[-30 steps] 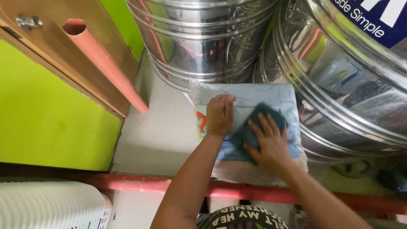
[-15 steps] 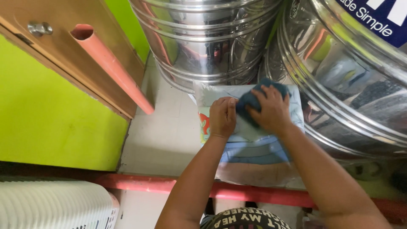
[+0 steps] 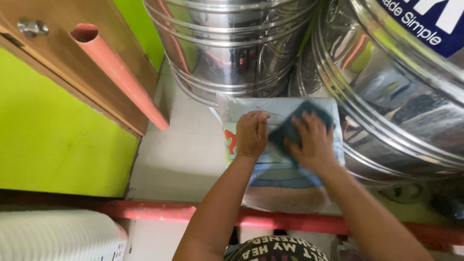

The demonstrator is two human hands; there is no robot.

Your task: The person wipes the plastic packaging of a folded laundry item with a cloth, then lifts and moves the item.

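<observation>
You are wiping the packet (image 3: 285,159) on the floor: left hand (image 3: 250,134) flat pinning it, right hand (image 3: 311,142) pressing the cloth (image 3: 294,126); next, sweep toward its near edge.

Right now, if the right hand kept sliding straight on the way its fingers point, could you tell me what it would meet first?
The right hand, pressing a dark cloth on the flat plastic-wrapped packet, points up the picture. Past the packet's far edge it would probably meet the shiny steel drums, near the gap between two of them; depth is unclear.
</observation>
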